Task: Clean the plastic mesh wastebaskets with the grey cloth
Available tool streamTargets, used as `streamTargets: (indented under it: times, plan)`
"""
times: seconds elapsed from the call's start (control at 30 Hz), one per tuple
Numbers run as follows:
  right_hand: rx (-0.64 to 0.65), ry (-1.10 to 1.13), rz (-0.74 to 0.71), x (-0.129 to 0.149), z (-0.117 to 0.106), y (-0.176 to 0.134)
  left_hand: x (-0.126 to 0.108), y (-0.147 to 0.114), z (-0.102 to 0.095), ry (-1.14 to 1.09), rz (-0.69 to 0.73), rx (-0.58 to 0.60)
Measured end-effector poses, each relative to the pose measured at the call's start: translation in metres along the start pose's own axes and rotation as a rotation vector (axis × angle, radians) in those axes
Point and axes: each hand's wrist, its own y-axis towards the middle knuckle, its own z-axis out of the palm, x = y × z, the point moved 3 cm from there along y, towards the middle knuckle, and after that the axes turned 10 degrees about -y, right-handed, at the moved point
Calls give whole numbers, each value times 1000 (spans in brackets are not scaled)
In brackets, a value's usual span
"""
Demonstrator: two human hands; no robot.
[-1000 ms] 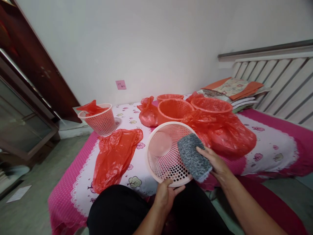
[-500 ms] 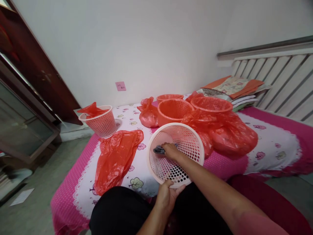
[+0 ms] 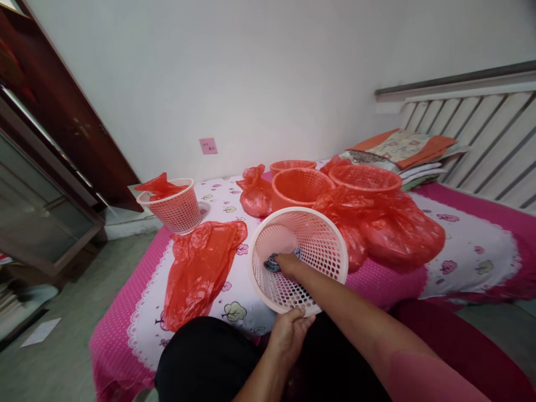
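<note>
A pale pink plastic basket (image 3: pixel 324 237) with holed walls lies tilted toward me, its mouth facing me. My left hand (image 3: pixel 292 329) grips its lower rim, thumb on the inside and fingers under the edge. Inside the basket, my right hand (image 3: pixel 288 266) is closed on a bunched dark blue-grey cloth (image 3: pixel 273 263) against the inner wall near the bottom. Part of the cloth shows on either side of the hand; the fingertips are hidden.
A flat red plastic bag (image 3: pixel 201 268) lies on the bed (image 3: pixel 226 198) at left, before another pink basket (image 3: pixel 178 209) holding red plastic. Red baskets (image 3: pixel 301 187) and filled red bags (image 3: pixel 402 231) stand behind and right. Folded textiles (image 3: pixel 410 148) are stacked at the back right.
My right hand has shifted slightly down and left inside the basket with the cloth. The basket has tilted a little; my left hand keeps its hold on the rim.
</note>
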Motion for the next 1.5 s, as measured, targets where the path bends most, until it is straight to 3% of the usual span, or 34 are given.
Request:
streamTargets:
  times: [0.23, 0.6, 0.97, 1.17, 1.5]
  plan:
    - [72, 99, 39, -5, -4, -3, 1, 2, 0, -110, -21, 64]
    - [161, -43, -86, -2, -20, -31, 0, 3, -2, -120, -21, 30]
    - [10, 59, -156, 4, -34, -101, -1, 0, 3, -116, -19, 74]
    - [-104, 130, -173, 8, -34, -130, -1, -5, 8, -110, -7, 165]
    - [-48, -7, -114, 19, -51, -161, 1, -5, 9, -34, 0, 167]
